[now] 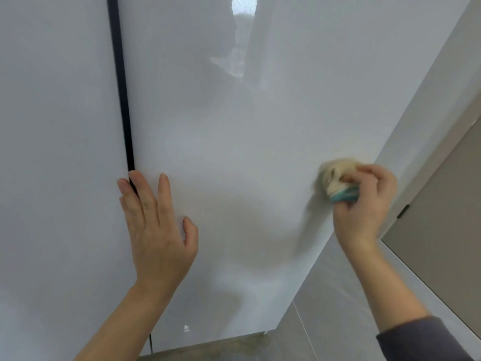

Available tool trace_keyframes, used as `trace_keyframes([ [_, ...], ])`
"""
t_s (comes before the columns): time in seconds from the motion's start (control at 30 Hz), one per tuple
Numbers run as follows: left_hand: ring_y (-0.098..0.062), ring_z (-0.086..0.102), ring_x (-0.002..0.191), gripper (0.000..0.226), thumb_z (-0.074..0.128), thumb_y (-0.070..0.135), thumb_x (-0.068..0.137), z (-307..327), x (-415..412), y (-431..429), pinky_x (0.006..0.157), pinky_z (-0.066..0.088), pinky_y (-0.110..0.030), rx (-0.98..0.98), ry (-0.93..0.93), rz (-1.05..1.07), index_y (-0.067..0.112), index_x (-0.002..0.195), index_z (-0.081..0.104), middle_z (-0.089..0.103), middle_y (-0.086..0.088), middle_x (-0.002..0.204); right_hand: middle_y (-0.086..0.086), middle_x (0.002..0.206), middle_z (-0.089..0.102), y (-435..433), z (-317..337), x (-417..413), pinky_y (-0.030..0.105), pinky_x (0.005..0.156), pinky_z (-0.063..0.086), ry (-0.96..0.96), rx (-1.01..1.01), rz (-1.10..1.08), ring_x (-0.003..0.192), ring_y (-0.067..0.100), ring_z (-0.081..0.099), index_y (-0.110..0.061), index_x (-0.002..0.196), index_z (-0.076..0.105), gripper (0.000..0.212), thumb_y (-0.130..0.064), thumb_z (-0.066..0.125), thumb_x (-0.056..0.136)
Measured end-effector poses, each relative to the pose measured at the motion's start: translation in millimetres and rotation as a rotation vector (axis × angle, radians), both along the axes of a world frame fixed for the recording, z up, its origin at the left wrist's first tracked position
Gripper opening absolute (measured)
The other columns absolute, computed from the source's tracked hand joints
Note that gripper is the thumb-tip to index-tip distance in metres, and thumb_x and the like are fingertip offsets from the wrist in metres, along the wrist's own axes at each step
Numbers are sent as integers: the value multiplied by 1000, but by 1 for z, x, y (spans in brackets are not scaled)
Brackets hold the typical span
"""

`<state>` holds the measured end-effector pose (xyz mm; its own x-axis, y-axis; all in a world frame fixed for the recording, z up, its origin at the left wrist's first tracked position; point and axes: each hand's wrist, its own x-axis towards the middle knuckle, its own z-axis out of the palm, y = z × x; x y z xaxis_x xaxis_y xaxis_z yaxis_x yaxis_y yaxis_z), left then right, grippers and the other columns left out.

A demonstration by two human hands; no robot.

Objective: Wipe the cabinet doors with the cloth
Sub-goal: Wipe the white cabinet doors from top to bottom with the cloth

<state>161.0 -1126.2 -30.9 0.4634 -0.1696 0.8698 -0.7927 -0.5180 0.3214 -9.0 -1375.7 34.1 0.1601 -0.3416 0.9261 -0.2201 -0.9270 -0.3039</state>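
Note:
Two glossy white cabinet doors fill the view, the right door (pixel 234 142) and the left door (pixel 52 126), split by a dark vertical gap (pixel 122 87). My left hand (pixel 156 230) lies flat against the right door beside the gap, fingers straight and pointing up. My right hand (pixel 364 204) grips a bunched cream cloth with a teal edge (pixel 338 181) and presses it to the right door near its right edge. The cloth looks blurred.
A grey wall (pixel 426 108) runs alongside the right door's edge. A taupe door panel (pixel 442 230) with a small dark fitting stands at the far right. Grey tiled floor (pixel 325 308) shows below the cabinet. A small white speck sits low on the door.

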Motion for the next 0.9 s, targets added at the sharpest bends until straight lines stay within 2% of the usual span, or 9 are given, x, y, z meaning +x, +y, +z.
trace_keyframes([
  [0.07,-51,0,145,76,55,6,80,0,0,-1,119,9,-58,-7,6,-7,-7,148,25,7,-37,154,8,119,46,-3,0,6,23,94,35,-79,63,-60,110,37,45,-11,101,56,42,10,43,66],
  [0.13,-50,-1,145,75,55,5,80,0,1,-1,120,8,-56,-15,0,-15,-7,148,26,7,-37,154,15,120,44,2,-35,10,18,98,31,-26,80,-78,110,36,44,-8,102,56,44,11,46,63],
  [0.27,-44,-5,146,74,57,2,79,-1,2,-1,120,6,-54,-33,-14,-22,-8,147,27,8,-37,154,4,114,42,23,-135,0,22,90,36,321,108,-49,103,30,43,-4,94,62,54,25,58,49],
  [0.33,-41,-6,146,74,57,2,79,-2,3,0,121,7,-53,-32,-27,-21,-8,147,27,8,-37,154,-4,110,43,35,-152,-7,24,82,40,423,131,-8,99,25,45,-6,88,64,54,27,62,46],
  [0.47,-43,-4,147,73,52,2,82,-4,8,2,121,7,-52,-21,-29,-31,-10,147,22,9,-36,154,-3,112,41,46,-88,5,14,90,35,179,107,41,104,26,44,-9,94,61,49,17,50,54],
  [0.6,-51,4,143,71,51,0,82,-4,8,2,121,7,-52,-42,-28,-61,-13,146,22,11,-38,153,-17,115,39,58,-35,41,21,90,36,-46,79,71,110,23,40,-20,101,54,49,8,42,63],
  [0.7,-50,3,144,71,51,-3,82,-5,7,3,121,6,-51,-54,-16,-79,-14,146,21,11,-38,153,2,115,41,68,-84,49,32,88,37,79,14,26,106,27,42,-18,101,56,46,5,45,63],
  [0.83,-53,6,142,70,50,-5,81,-5,7,5,121,7,-50,-44,-31,-78,-16,144,23,13,-41,151,0,107,47,79,-176,30,33,73,41,481,-36,64,93,25,46,-15,90,61,51,20,65,53],
  [0.9,-52,6,142,70,51,-7,80,-6,7,7,121,8,-50,-37,-31,-75,-16,144,24,14,-40,151,-3,107,48,83,-180,20,30,72,44,495,12,133,94,21,46,-16,91,60,51,19,62,54],
])
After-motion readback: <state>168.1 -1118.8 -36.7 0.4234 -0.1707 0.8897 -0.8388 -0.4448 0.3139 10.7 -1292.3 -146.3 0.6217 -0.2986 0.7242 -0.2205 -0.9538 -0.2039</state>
